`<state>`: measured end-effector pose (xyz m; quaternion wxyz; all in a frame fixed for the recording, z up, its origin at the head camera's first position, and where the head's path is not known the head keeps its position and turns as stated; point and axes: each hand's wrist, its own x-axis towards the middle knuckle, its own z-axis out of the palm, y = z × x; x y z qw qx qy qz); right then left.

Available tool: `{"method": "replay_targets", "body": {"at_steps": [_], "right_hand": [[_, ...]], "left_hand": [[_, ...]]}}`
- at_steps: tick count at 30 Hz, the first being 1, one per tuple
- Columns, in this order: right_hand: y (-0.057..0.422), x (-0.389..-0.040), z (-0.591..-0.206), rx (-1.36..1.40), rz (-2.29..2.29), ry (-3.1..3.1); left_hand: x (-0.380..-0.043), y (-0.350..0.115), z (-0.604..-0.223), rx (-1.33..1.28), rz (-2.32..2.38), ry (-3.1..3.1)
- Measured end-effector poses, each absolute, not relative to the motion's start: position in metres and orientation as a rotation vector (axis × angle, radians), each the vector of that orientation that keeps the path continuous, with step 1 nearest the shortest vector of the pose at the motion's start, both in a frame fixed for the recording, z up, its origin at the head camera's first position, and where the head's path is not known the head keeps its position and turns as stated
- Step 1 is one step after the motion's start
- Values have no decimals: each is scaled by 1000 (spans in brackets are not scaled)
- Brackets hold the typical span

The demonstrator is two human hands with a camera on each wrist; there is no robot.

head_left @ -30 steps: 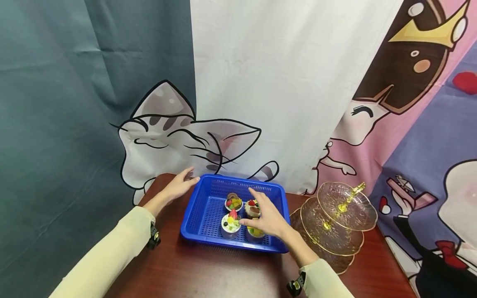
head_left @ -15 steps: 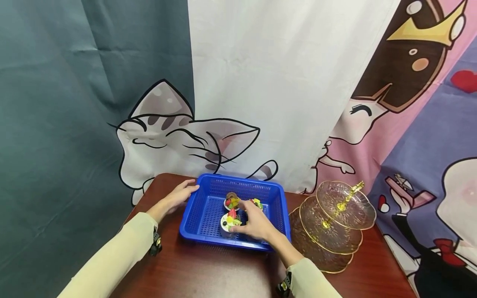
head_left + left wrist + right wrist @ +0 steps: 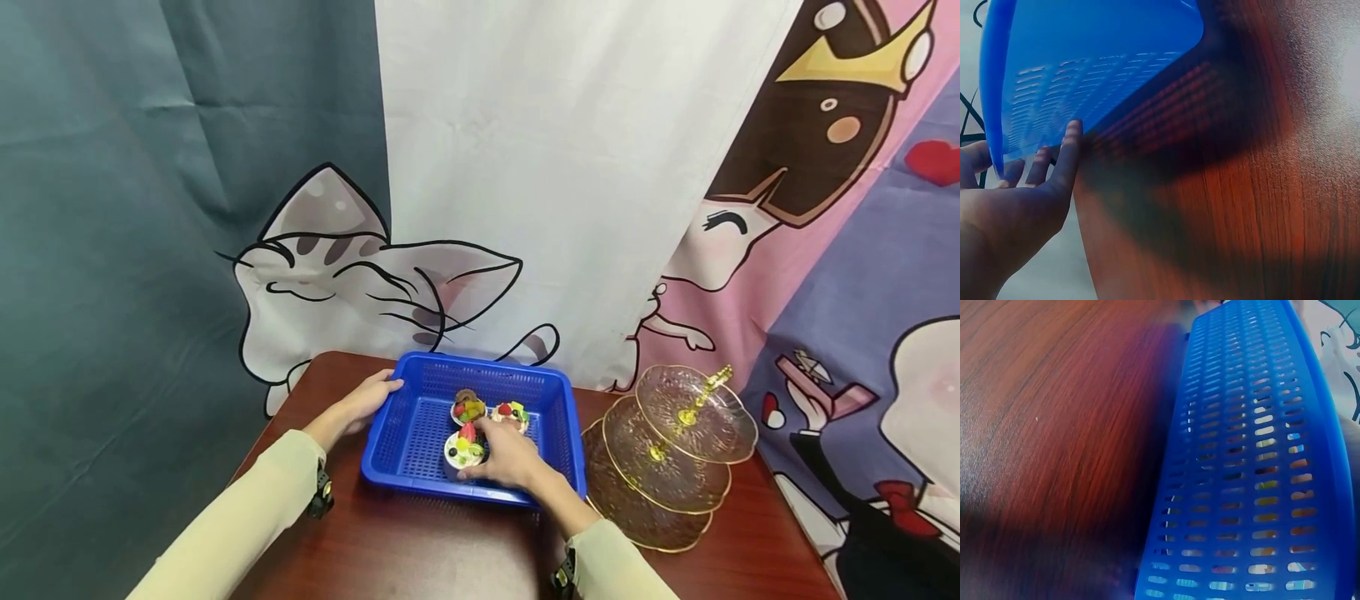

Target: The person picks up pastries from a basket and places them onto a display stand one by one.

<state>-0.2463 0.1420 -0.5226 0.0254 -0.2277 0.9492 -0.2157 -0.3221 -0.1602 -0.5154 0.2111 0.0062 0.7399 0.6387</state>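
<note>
A blue plastic basket (image 3: 420, 485) stands on the table, with fruit-topped dessert cups in it. My left hand (image 3: 366, 398) holds the basket's left rim; in the left wrist view its thumb is over the rim and its fingers lie against the outer wall. Inside the basket my right hand (image 3: 510, 456) grips a white-topped dessert cup (image 3: 461, 452) with a strawberry on it, thumb at the front and fingers at the right. Behind it sit a chocolate-and-fruit cup (image 3: 468, 409) and a cream cup (image 3: 512, 414). In the right wrist view the basket's slotted wall (image 3: 1235, 462) screens the fingers.
To the right of the basket stands a three-tier clear stand (image 3: 678, 492) with gold edges and a gold post. Behind the brown wooden table (image 3: 420, 550) hangs a cartoon-printed curtain (image 3: 480, 167).
My left hand has come onto the basket's left rim. My right hand has moved down and left to the white-topped cup, now covering the yellow-fruit cup seen earlier at the front right.
</note>
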Motion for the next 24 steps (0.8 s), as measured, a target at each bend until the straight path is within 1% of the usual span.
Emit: {"method": "replay_targets", "body": {"at_steps": [8, 15, 20, 24], "right_hand": [[137, -244, -527, -669, -546, 3016], [137, -245, -529, -681, -536, 3035], [139, -244, -527, -714, -533, 3057], [143, -243, -522, -791, -578, 3059]], "left_hand": [[-322, -162, -517, 34, 1775, 2060], [-318, -161, -515, 43, 1755, 2094], [-317, -161, -514, 49, 1752, 2093], [-317, -161, -513, 51, 1740, 2098]]}}
